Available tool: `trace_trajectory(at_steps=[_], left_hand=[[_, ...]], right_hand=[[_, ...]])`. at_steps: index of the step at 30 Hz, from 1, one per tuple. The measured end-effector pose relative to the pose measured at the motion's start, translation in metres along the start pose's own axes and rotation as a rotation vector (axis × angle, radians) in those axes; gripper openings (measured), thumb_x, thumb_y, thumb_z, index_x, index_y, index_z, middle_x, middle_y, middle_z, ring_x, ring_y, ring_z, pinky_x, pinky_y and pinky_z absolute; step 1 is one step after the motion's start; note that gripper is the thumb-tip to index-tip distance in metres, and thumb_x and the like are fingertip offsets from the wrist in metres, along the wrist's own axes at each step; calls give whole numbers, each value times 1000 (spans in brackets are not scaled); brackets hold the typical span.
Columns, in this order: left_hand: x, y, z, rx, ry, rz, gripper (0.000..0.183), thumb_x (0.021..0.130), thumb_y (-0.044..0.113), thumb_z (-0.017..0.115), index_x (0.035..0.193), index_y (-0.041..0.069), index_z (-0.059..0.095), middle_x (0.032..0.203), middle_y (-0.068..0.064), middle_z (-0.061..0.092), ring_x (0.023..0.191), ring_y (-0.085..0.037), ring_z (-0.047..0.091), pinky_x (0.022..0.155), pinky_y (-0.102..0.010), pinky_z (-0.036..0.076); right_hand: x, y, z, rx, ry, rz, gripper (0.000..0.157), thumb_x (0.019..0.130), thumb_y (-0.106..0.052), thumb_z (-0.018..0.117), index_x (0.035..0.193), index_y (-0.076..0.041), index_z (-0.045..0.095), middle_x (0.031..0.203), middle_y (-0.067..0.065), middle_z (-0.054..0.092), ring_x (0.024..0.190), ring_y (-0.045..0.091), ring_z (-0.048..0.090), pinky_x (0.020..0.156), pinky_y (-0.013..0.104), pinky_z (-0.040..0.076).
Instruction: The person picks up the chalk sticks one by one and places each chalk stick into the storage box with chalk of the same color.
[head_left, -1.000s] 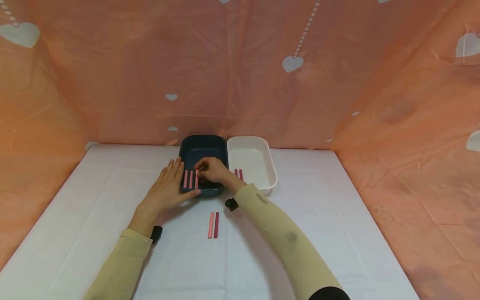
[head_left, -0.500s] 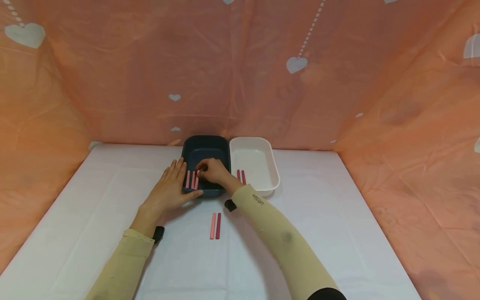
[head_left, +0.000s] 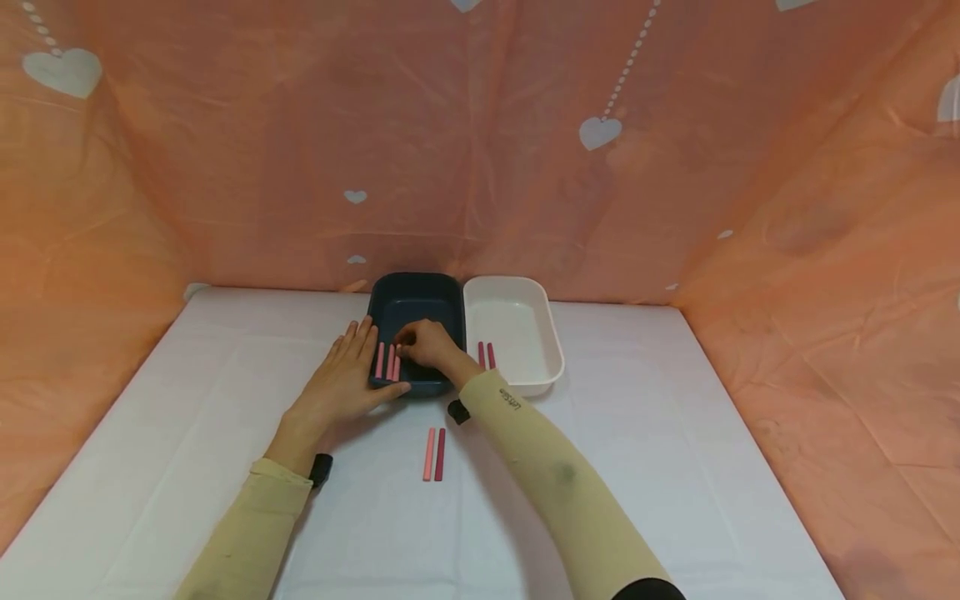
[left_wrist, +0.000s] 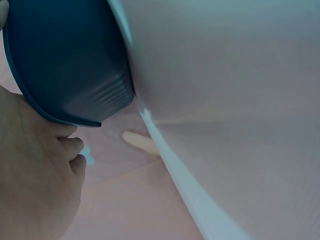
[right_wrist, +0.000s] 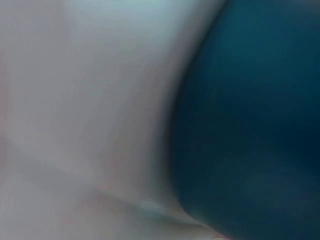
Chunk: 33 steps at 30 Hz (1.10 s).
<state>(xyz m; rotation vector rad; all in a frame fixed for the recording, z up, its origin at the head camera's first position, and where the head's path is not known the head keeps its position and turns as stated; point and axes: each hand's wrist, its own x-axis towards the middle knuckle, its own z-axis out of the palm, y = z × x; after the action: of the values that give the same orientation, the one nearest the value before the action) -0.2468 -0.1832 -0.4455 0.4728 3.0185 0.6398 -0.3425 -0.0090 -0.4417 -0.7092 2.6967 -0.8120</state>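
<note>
In the head view my left hand [head_left: 341, 379] lies with extended fingers along the left side of a dark blue tray [head_left: 416, 288], its thumb at the front rim. My right hand [head_left: 429, 343] reaches into that tray, thumb and fingers pinching the upper end of a slim pink stick [head_left: 397, 368]. Left of it, two similar sticks lie side by side: a middle pink stick [head_left: 390, 362] and an outer pink stick [head_left: 380, 360]. The left wrist view catches the tray's outer wall [left_wrist: 65, 60] beside my fingers. Blurred tray wall [right_wrist: 250, 120] fills much of the right wrist view.
A white tray [head_left: 512, 312] adjoins the dark one on the right, with two dark pink sticks [head_left: 491, 356] inside, partly behind my right wrist. On the white tablecloth [head_left: 360, 533] in front lie a light pink stick [head_left: 428, 454] and a dark red stick [head_left: 439, 454].
Within the dark tray, the pinched pink stick has shifted left, closer to the middle one. My left hand keeps its place on the tray. The whole head view has drifted slightly.
</note>
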Motion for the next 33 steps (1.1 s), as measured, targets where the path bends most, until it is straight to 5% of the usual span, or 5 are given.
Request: trace_trajectory(at_steps=[10,20,33], left_hand=[[3,2,1,11,-1,1,120,92,73,60,162,-10,9,173,-23,-2,159,-44,-1,127,-60,7],[3,3,-3,14,10,-2,119,93,71,61,162,-11,10,172,-25,0,158,-46,1,127,-61,7],[1,2,0,5,-7,-7,120,92,73,61,162,-11,9,172,-25,-1,159,-45,-2,127,-61,6]], right_hand=[[-4,-1,-3,20,33,3,26,101,-19,70,125,-10,74,122,5,74,117,20,66,101,29,52],[-12,-4,-7,87,163,-77,29,101,-16,69,129,-7,71,125,8,72,114,19,68,98,27,54],[-61,0,-18,240,291,-148,27,101,-14,70,127,-7,70,123,10,69,103,23,71,86,25,58]])
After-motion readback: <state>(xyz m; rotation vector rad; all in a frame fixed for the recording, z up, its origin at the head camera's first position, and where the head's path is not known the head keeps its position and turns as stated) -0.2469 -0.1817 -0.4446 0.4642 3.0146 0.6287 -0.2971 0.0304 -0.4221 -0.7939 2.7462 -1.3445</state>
